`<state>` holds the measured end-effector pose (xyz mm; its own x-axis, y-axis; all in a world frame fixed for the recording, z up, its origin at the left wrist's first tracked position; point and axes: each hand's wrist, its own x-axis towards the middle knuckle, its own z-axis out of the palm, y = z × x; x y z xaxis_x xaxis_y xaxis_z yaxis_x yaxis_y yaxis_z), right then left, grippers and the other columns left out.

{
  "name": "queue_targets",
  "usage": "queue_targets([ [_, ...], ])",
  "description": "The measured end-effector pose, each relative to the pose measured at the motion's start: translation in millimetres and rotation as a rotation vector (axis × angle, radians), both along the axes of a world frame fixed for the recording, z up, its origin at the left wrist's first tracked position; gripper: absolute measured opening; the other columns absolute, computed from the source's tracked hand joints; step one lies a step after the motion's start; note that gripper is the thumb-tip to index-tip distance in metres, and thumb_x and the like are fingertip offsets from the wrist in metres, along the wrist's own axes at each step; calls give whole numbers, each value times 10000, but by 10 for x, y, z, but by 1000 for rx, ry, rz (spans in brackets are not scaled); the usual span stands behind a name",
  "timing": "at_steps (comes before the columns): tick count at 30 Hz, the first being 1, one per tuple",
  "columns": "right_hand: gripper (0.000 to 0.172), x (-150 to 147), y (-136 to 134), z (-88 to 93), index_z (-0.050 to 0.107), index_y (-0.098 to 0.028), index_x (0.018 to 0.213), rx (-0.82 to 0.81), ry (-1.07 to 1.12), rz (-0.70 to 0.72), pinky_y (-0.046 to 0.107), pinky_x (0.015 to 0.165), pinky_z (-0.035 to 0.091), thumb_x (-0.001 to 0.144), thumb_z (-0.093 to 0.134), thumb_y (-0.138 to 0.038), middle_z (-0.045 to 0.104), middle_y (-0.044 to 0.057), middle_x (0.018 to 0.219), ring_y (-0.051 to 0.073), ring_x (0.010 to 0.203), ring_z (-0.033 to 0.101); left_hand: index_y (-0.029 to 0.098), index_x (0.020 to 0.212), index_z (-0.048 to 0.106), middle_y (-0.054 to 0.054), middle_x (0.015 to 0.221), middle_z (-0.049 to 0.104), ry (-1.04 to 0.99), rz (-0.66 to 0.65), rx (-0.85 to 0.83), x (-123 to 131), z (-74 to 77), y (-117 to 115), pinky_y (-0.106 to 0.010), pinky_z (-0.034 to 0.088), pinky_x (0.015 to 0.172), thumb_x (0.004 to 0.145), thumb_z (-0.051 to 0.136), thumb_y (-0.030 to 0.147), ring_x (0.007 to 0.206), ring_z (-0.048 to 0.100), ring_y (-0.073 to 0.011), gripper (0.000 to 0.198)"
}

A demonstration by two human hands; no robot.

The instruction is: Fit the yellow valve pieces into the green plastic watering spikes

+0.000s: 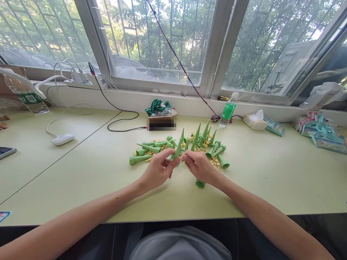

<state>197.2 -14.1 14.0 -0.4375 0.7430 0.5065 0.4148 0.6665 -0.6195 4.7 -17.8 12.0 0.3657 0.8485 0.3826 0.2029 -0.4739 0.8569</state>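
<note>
A: Left hand (158, 168) — state?
B: Clamped, thumb and fingers, on a green spike (178, 148), point up, held above the table (81, 180)

A: Right hand (200, 166)?
B: Curled just beside that spike, fingertips close to it. Cannot tell whether they grip anything; the tips are partly hidden

A: Surroundings?
B: More green spikes (141, 158) behind both hands, some upright, some lying, mixed with small yellow pieces (215, 163). One round green piece (200, 184) lies below the right wrist, open end toward the wearer

A: Any writing legible?
B: Bottle (227, 112) by the window: green label, pale lettering too small to read. Second bottle (29, 97), far left, tilted: green label with white marks, unreadable. Box (161, 124) behind the spikes: front pixelated. Card (4, 216) at the table's left corner — blue-edged, cut off by the frame, wording unclear
</note>
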Motion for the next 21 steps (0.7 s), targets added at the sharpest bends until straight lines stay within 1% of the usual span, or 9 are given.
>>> queue_targets([
  [3,444,-16,-23,6,395,-219,694,-136,62,16,234,528,337,1060,329,-461,420,-52,541,98,480,370,180,874,553,46,731,426,22,-9,20,-2,13,-2,-169,393,380,958,567,389,414,467,-25,225],
  [6,468,-31,-29,-1,437,-215,703,-275,148,48,229,475,330,1037,365,-535,392,-65,494,93,433,357,174,915,590,19,838,452,30,-25,32,-5,14,0,-182,416,394,967,550,390,432,476,-17,225],
  [8,497,-42,-21,-13,448,-214,695,-369,217,79,225,434,311,1012,390,-592,363,-74,475,86,404,336,173,948,606,12,857,460,33,-28,38,-6,8,3,-183,415,398,968,550,386,437,466,-16,221],
  [11,536,-57,-3,-32,438,-215,676,-479,299,119,220,393,282,977,412,-657,332,-86,450,76,368,317,173,937,618,6,845,470,44,-31,72,-5,4,6,-174,413,412,967,554,371,488,461,-32,210],
  [15,546,-67,15,-44,440,-214,670,-512,329,139,217,381,278,961,432,-676,328,-94,426,73,345,334,176,923,628,-2,842,479,47,-30,111,-4,13,10,-166,411,434,965,557,346,555,457,-54,189],
  [19,540,-68,23,-53,423,-216,666,-508,338,144,214,378,289,963,439,-667,339,-94,433,71,340,341,179,952,639,-10,854,498,52,-8,126,-5,4,16,-170,419,440,961,563,348,564,461,-61,186],
  [21,534,-66,25,-56,426,-214,671,-485,331,136,212,387,306,970,435,-657,372,-87,444,71,352,361,184,975,644,-9,860,507,52,7,140,-4,-16,19,-172,417,435,962,563,349,547,455,-54,184],
])
